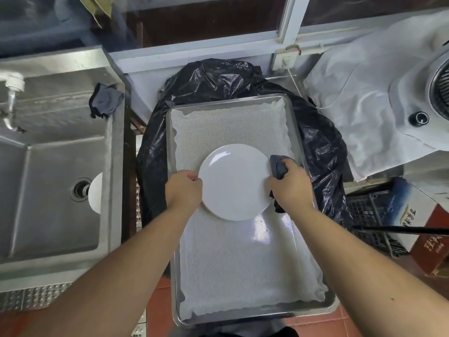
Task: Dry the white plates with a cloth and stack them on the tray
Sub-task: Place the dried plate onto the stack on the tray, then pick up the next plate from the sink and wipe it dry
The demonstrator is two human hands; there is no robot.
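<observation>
A round white plate is held over the middle of a metal tray lined with a pale mesh mat. My left hand grips the plate's left rim. My right hand is at the plate's right rim, closed on a dark grey cloth that bunches above and below the fingers. A thin edge of something pale shows under the plate's lower left rim; I cannot tell whether it is a second plate. Another white plate stands in the steel sink by the drain.
The tray rests on a bin lined with a black bag. A second grey cloth hangs on the sink's rim. At the right are a cloth-covered appliance, a dark crate and a cardboard box.
</observation>
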